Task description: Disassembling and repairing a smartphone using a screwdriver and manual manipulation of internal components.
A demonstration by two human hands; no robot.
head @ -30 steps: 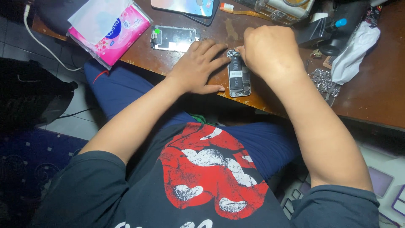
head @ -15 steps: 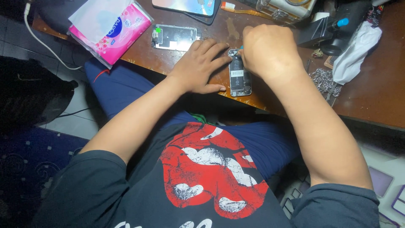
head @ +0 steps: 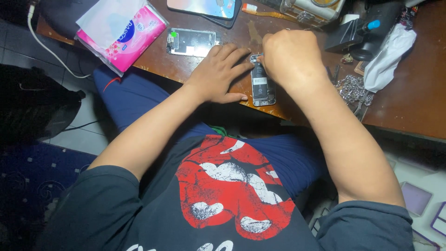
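A worn brown wooden desk (head: 195, 65), its varnish dull and scuffed, bears an opened phone (head: 263, 83) with matt black battery and bare metal frame. At ten o'clock from it lies a glossy pink plastic tissue pack (head: 125, 35); at three o'clock, a shiny metal chain (head: 349, 88) and crumpled white cloth (head: 388, 56). At eleven o'clock, a glossy glass screen (head: 204, 7).

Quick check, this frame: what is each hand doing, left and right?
Left hand: open, fingers spread flat, pressing beside the opened phone on the wooden table.
Right hand: closed in a fist over the phone's top end; what it grips cannot be told.
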